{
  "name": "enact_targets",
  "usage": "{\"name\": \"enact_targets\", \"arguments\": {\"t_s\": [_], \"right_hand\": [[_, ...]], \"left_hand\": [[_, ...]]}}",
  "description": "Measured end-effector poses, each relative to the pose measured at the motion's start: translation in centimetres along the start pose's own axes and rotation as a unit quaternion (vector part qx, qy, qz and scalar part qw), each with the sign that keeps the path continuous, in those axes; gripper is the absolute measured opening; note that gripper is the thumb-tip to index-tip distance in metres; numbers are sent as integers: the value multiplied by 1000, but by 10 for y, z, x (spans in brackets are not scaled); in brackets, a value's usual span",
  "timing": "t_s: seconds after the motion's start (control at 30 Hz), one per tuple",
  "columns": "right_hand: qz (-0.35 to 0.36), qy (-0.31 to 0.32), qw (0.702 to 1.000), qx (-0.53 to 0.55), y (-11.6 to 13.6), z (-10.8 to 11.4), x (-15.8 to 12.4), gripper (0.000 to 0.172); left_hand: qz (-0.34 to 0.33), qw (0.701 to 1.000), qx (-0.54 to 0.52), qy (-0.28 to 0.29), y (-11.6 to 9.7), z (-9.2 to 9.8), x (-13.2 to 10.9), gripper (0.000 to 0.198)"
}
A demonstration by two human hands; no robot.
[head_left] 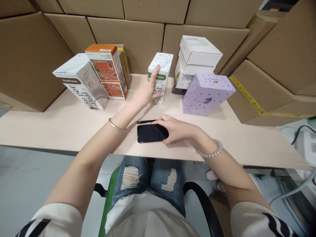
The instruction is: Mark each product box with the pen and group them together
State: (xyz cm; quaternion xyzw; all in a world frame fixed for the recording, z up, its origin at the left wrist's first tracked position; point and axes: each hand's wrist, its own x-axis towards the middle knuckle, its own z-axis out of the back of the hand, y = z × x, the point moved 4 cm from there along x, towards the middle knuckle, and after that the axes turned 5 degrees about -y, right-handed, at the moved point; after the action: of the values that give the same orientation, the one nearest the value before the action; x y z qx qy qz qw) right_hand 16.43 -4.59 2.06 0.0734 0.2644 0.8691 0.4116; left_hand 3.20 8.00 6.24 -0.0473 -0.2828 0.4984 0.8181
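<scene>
My left hand [145, 90] is at the left and front of a white dotted box [166, 61] with a green label band, its fingers apart. The index finger reaches up over the band and the thumb lies across the lower front; whether they press on the box I cannot tell. My right hand [176, 129] grips the right end of a black smartphone [150, 133] lying screen up on the table, thumb on the near edge and fingers at the far edge. A black pen [144, 121] lies along the phone's far side, close to the right fingertips.
A white NutriMotion box [84, 80] and stacked orange boxes [105, 65] stand at left. Stacked white boxes [201, 49] and a lilac box [207, 93] stand at right. Cardboard cartons [128, 42] wall in the table's back and sides. The table's front edge [138, 155] runs before my lap.
</scene>
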Motion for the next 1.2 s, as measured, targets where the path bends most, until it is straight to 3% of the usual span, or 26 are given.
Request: {"name": "enact_targets", "arguments": {"t_s": [0.2,0.47,0.63,0.8,0.93,1.1,1.2], "right_hand": [[-2,6,1000,-26,2,-1,-1,91],[14,-4,999,-33,2,-1,0,86],[17,-9,999,-34,0,-1,3,86],[5,2,999,-32,0,-1,2,87],[5,-2,999,-33,-3,-3,1,85],[3,-42,999,-10,-7,-2,4,79],[-9,-67,998,14,-10,0,7,65]], "left_hand": [[-5,999,-24,23,-9,-19,38,109],[-9,993,-121,2,-3,-56,77,88],[-28,990,-138,-12,3,-72,74,83],[-18,994,-92,62,12,-83,57,84],[-25,997,-41,64,4,-56,45,76],[-32,998,32,-39,4,5,20,49],[2,993,5,-117,20,41,-2,57]]}}
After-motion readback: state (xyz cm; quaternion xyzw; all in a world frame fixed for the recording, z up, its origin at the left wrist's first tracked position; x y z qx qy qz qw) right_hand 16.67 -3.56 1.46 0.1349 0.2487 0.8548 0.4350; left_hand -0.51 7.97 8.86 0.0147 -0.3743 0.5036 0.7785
